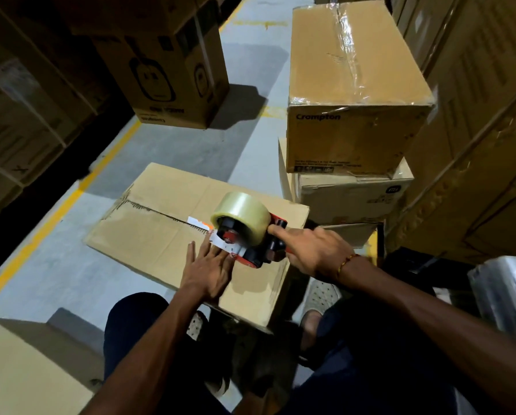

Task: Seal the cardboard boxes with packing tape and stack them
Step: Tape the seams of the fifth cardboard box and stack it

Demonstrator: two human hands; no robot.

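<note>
A flat brown cardboard box (160,235) lies on the floor in front of my knees, its centre seam running away to the left. My right hand (313,250) grips the handle of a red and black tape dispenser (250,238) with a clear tape roll, index finger stretched along its side. The dispenser sits on the seam near the box's near end. My left hand (207,269) presses flat on the box top beside the dispenser's front, fingers straight. A white label shows on the seam just ahead of the dispenser.
A stack of boxes (349,115) stands at the right, the top one sealed with clear tape. A printed box (172,73) stands further back on the grey floor (220,145). Tall stacked cartons line both sides. Another box (26,369) sits at the bottom left. A yellow floor line runs along the left.
</note>
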